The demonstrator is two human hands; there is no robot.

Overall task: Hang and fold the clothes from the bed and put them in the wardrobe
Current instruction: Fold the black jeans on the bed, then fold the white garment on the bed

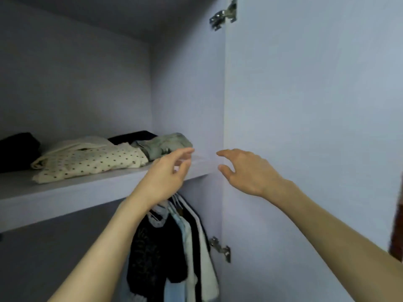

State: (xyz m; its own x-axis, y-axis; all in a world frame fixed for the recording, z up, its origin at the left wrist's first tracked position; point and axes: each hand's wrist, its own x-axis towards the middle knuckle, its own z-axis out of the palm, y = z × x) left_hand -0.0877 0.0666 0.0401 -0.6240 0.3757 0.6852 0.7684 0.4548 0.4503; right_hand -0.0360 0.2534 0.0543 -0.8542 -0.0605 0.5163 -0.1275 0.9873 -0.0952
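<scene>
Inside the wardrobe, a shelf [65,188] carries folded clothes: a cream dotted garment [91,162], a grey-green folded piece [165,144] at its right end, and dark items [17,149] behind and to the left. My left hand [168,177] hovers in front of the shelf's right end, just below the grey-green piece, fingers relaxed and holding nothing. My right hand [246,171] is raised beside it near the wardrobe's side wall, fingers spread and empty. Below the shelf, several garments hang on hangers [174,236].
The open wardrobe door [305,127] fills the right side, with metal hinges at top [224,16] and lower down [220,247]. The shelf has bare room at its front left and at its far right corner.
</scene>
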